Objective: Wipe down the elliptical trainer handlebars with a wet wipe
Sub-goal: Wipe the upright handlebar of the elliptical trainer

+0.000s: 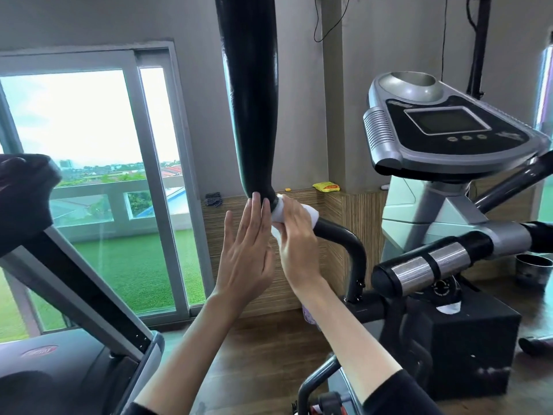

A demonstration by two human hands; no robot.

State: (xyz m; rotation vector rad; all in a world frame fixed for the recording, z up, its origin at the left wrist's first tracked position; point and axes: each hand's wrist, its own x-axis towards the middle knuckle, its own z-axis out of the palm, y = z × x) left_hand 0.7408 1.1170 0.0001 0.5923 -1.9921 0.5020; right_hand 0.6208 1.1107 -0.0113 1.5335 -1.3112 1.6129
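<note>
Head view, from 9 o'clock across to 3 o'clock. At 9 o'clock a treadmill handrail [74,280] slants up to a dark padded end, with a sliding glass door [89,145] behind it; neither belongs to the job.

Just below centre, the left grip [242,259] is spread flat, fingers straight and together. Its fingertips touch the bottom of the elliptical's tall foam-covered handlebar [251,115], which rises towards 12 o'clock. It carries nothing. Its likely purpose is to brace the swinging bar so that it does not drift away under rubbing pressure.

Touching it on the 3 o'clock side, the right grip [294,244] is curled over the white wet wipe [279,212]. It presses the wipe round the bar where the foam ends and the bare black tube [344,241] bends away towards 4 o'clock. Wrapping the wipe there lets one stroke clean the whole way round. The work appears to be at the lower end of this bar.

On the ledge beyond lies a yellow packet [326,186]. At 2 o'clock stands the console [449,127], and below it the fixed handlebar [419,268] with chrome sensor pads. No wipe is on that one, so it probably awaits its turn.
</note>
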